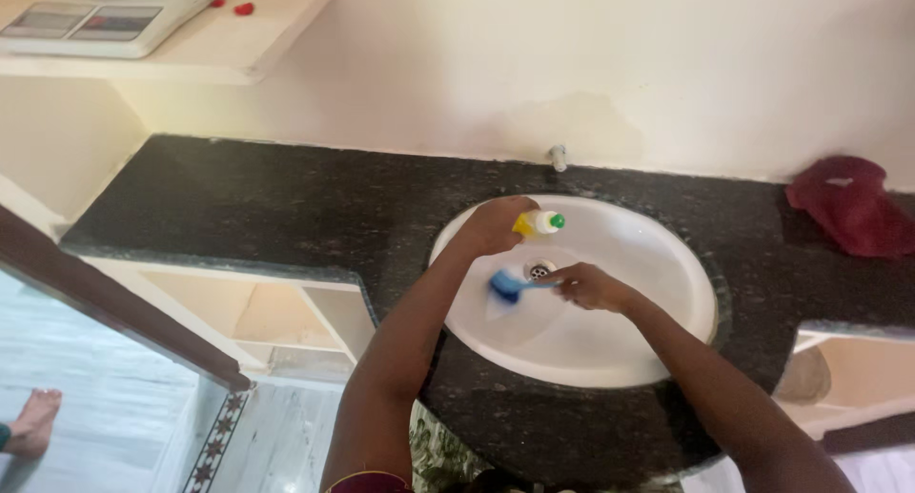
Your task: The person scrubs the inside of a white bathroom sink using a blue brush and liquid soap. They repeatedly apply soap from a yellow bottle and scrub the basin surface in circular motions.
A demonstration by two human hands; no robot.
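My left hand [493, 224] grips a yellow bottle [536, 223] with a white neck and green cap, held on its side over the white oval sink [667, 264]. My right hand [589, 286] holds a blue brush [505, 284] by its handle, the bristle head lying against the left inner wall of the basin. The drain [540, 267] sits between the two hands. Both forearms reach in from the bottom of the head view.
The sink is set in a black speckled counter [267, 207]. A dark red cloth [851, 204] lies at the counter's right end. A small tap [558, 156] stands behind the basin. A white scale [105, 16] rests on a shelf at top left. Another person's foot [33, 421] shows at bottom left.
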